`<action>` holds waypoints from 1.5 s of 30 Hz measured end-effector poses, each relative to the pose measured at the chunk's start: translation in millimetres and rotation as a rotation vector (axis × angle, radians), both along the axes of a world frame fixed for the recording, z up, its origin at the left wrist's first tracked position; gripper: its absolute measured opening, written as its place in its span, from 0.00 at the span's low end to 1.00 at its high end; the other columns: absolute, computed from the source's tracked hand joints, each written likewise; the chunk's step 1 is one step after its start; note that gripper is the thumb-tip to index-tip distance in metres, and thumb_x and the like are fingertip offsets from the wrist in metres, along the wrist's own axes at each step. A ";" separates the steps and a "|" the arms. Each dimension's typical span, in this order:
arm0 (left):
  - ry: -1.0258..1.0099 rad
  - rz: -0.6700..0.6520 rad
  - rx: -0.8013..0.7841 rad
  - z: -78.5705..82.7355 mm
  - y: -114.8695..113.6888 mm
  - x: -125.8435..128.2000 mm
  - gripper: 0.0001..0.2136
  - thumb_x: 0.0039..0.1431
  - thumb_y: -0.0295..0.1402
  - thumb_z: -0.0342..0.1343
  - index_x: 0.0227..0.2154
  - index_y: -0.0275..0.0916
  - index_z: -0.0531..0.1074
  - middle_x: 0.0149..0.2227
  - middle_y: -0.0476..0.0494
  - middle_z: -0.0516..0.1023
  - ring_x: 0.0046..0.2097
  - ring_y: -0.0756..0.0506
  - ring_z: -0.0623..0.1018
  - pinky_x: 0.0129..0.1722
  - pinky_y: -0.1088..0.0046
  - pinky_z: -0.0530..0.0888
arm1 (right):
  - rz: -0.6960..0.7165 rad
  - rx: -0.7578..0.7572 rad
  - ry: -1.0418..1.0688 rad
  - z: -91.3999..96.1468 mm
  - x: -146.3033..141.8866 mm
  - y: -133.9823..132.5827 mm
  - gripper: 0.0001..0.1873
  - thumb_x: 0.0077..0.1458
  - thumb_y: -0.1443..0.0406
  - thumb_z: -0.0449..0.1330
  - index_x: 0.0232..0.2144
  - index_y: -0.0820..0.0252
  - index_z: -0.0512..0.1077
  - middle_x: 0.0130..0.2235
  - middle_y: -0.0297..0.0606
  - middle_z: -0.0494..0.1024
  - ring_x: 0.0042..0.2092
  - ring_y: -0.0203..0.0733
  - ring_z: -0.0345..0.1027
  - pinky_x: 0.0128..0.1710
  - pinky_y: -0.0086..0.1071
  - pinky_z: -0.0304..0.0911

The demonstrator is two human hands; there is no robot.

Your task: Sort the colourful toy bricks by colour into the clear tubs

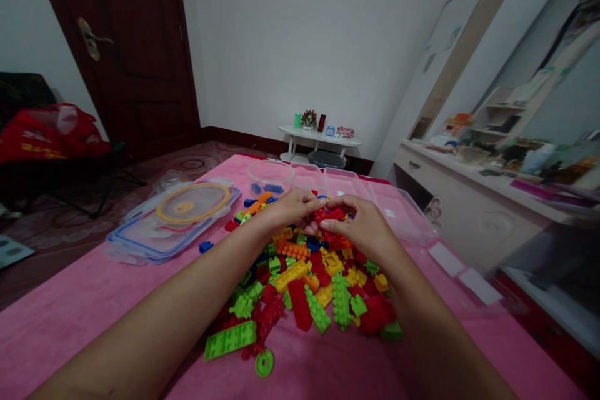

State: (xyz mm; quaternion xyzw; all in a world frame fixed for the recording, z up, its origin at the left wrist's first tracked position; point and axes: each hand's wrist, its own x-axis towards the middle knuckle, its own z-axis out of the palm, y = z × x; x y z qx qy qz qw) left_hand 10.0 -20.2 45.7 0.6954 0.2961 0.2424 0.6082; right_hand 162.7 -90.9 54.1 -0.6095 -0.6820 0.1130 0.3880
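Observation:
A heap of toy building bricks (pixel 295 272) in red, green, yellow, orange and blue lies before me. My left hand (pixel 299 209) reaches to its far part, fingers bent inward and pressed together. My right hand (pixel 359 220) meets it from the right, its fingers curved and its thumb below them. The fingertips of both hands come together over the bricks. Red bricks (pixel 335 234) show between and beneath my right thumb and fingers. Whatever the fingertips grip is too small and partly hidden to make out. A long green brick (pixel 230 340) and a green ring (pixel 264 364) lie nearest me.
Clear plastic boxes (pixel 347 184) stand along the far side of the pink cloth (pixel 187 312). Stacked lids (pixel 173 225), one with a yellow rim, lie at left. A single blue brick (pixel 205 247) sits near them. A white dresser (pixel 469 194) borders the right.

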 end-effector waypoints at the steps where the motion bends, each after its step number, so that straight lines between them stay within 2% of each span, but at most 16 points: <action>1: 0.003 0.000 0.014 -0.7 0.6 0.4 0.23 0.50 0.52 0.56 0.28 0.32 0.69 0.18 0.46 0.73 0.21 0.51 0.74 0.23 0.77 0.72 | -0.004 0.002 -0.016 0.1 -0.2 -0.1 0.14 0.40 0.66 0.66 0.35 0.60 0.76 0.38 0.40 0.79 0.40 0.44 0.71 0.42 0.36 0.63; 6: 0.021 0.002 0.056 -3.9 2.1 2.0 0.23 0.52 0.52 0.54 0.30 0.32 0.68 0.18 0.46 0.74 0.21 0.50 0.75 0.23 0.77 0.72 | -0.011 0.002 -0.064 0.1 -0.6 -0.1 0.13 0.42 0.68 0.65 0.35 0.59 0.77 0.39 0.40 0.79 0.41 0.44 0.71 0.45 0.37 0.63; 13: -0.008 0.002 0.081 -7.8 3.3 2.8 0.20 0.55 0.50 0.53 0.33 0.34 0.67 0.18 0.48 0.73 0.21 0.50 0.76 0.22 0.77 0.73 | 0.017 0.004 -0.075 -0.8 -0.4 0.6 0.20 0.42 0.69 0.65 0.42 0.60 0.76 0.43 0.42 0.78 0.45 0.46 0.71 0.47 0.38 0.62; 18: -0.046 0.000 0.071 -7.2 1.3 3.7 0.19 0.54 0.47 0.55 0.34 0.32 0.68 0.18 0.49 0.72 0.19 0.51 0.74 0.21 0.77 0.73 | 0.064 0.011 -0.094 -2.4 -1.2 -0.1 0.15 0.42 0.65 0.67 0.36 0.59 0.78 0.39 0.40 0.79 0.41 0.45 0.71 0.43 0.36 0.63; 23: -0.073 -0.007 0.054 -10.4 2.8 4.7 0.19 0.51 0.45 0.59 0.35 0.32 0.69 0.21 0.49 0.73 0.21 0.52 0.74 0.22 0.77 0.74 | 0.111 -0.008 -0.113 -7.7 -1.4 1.8 0.09 0.43 0.65 0.65 0.32 0.57 0.77 0.35 0.37 0.79 0.39 0.43 0.71 0.38 0.33 0.62; 32: -0.087 -0.045 0.057 -9.1 2.9 2.5 0.24 0.50 0.51 0.57 0.36 0.31 0.69 0.20 0.48 0.73 0.22 0.51 0.75 0.22 0.78 0.73 | 0.086 -0.014 -0.076 -5.9 -5.3 0.2 0.10 0.43 0.68 0.61 0.33 0.60 0.76 0.35 0.38 0.78 0.39 0.43 0.71 0.39 0.32 0.62; 45: -0.053 -0.027 0.060 -7.9 0.3 2.9 0.20 0.51 0.47 0.58 0.34 0.32 0.70 0.21 0.49 0.72 0.21 0.52 0.74 0.23 0.77 0.73 | 0.093 0.014 -0.112 -8.9 -3.7 1.3 0.09 0.43 0.68 0.61 0.32 0.58 0.77 0.35 0.37 0.79 0.39 0.43 0.70 0.39 0.33 0.62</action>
